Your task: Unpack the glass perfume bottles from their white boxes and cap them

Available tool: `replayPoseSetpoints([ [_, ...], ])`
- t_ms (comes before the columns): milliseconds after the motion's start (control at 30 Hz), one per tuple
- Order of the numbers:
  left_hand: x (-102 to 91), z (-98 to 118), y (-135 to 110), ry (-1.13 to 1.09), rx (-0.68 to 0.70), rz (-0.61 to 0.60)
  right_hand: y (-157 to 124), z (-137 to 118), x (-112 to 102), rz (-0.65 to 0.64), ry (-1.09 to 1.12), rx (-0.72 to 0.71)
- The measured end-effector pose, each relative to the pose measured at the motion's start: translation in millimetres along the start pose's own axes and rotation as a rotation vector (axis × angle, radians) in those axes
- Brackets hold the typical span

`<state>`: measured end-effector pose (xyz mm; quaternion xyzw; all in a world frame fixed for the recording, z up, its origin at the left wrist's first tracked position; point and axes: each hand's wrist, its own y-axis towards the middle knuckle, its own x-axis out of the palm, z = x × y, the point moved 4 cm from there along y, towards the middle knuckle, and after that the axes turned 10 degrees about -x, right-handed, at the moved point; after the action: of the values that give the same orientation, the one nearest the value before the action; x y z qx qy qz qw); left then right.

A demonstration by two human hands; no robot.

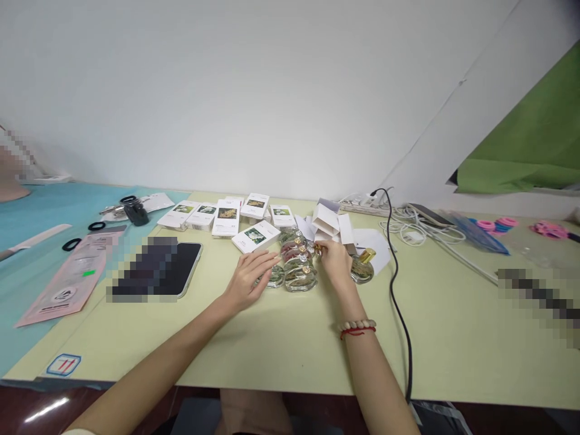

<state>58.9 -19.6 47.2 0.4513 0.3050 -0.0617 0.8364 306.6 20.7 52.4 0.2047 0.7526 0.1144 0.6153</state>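
Observation:
My left hand lies with its fingers stretched out at the left side of a clear glass perfume bottle, partly covering it. Right of that bottle, several similar flat round bottles lie overlapping in a row running away from me. My right hand is closed at the row's right side, its fingertips pinching a small gold bottle cap; the hand hides part of it. Beside my right wrist lies another glass bottle with a gold cap on it.
Behind the bottles lie several white printed boxes and opened white cartons. A tablet-like device is at left, near a pink packet and a dark jar. A black cable crosses the table at right, beside coiled white cables.

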Motion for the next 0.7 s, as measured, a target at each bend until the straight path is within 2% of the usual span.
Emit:
replayPoseSetpoints([
  [267, -2.9, 3.7, 1.0, -0.003, -0.013, 0.02, -1.6, -5.0, -3.4, -0.017, -0.014, -0.03],
  [367, -2.3, 5.2, 0.7, -0.003, -0.002, 0.026, -1.7, -5.1, -4.8, 0.015, 0.0, -0.03],
  [567, 0.3, 0.2, 1.5, -0.026, -0.092, 0.066, 0.7, -7.6, -14.4, 0.258, 0.068, -0.021],
  [700, 1.2, -4.4, 3.2, -0.07, -0.169, 0.081, -0.4, -21.8, -28.8, 0.507, 0.312, -0.079],
])
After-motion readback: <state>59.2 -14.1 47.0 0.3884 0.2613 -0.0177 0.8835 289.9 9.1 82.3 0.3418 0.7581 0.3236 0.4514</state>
